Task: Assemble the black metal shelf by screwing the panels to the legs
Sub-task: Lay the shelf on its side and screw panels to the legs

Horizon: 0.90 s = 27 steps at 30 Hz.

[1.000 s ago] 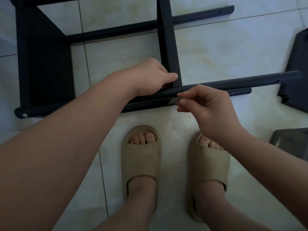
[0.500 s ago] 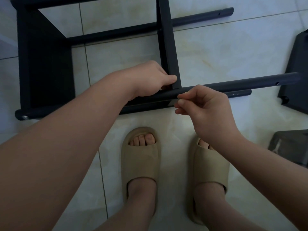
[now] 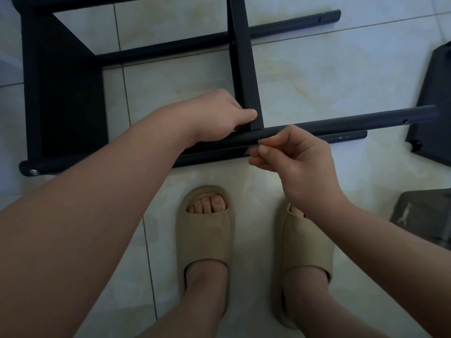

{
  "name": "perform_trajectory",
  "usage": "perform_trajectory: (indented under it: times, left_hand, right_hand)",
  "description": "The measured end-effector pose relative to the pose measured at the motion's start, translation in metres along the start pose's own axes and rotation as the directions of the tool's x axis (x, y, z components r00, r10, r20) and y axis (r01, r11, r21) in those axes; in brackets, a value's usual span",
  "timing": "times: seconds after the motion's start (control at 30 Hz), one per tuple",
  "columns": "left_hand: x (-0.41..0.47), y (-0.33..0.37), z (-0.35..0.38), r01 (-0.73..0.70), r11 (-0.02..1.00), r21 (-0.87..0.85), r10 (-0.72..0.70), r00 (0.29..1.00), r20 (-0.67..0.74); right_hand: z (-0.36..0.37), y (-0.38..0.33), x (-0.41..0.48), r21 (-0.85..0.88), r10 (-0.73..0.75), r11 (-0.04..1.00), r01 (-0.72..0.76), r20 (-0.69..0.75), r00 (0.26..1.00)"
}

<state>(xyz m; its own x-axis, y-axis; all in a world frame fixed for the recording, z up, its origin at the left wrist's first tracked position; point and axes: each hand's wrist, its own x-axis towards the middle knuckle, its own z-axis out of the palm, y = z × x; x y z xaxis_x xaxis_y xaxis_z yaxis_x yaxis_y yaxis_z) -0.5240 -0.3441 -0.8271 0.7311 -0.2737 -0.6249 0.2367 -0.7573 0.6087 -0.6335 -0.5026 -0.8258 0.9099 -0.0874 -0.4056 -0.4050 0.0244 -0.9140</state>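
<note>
Closely, hands (image 3: 219, 113) (image 3: 297, 157) on panel (image 3: 244, 69), screw (image 3: 260, 142)

You are standing on a floor (image 3: 317, 69) of large, pale, glossy tiles with faint yellowish marbling, and thin grey grout lines cross it both ways. On your feet are beige, thick-soled, open-toed slides: the left slide (image 3: 205, 235) points straight ahead with three toes showing in its opening, and the right slide (image 3: 307, 242) lies just beside it with its front partly hidden. At the right edge, on the tiles and well apart from the slides, lies a grey, flattish object (image 3: 419, 215) bearing a small pale mark, too dim to identify.
</note>
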Motion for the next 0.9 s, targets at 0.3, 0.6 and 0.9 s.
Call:
perform_trajectory:
  times: [0.3,0.6,0.9]
  left_hand:
    - [0.000,0.000,0.000,-0.007,1.000,-0.021,0.006,1.000,-0.007]
    - [0.001,0.000,0.001,-0.009,0.999,-0.050,0.009,1.000,0.000]
    - [-0.028,0.040,0.006,0.125,0.987,0.103,-0.097,0.964,-0.249]
  right_hand:
    - [0.002,-0.006,0.007,0.055,0.131,0.990,-0.130,-0.027,0.991]
    - [-0.006,-0.016,0.018,-0.592,-0.045,0.805,0.026,-0.016,0.999]
    - [-0.048,-0.024,-0.018,-0.745,-0.173,0.616,0.255,0.188,0.967]
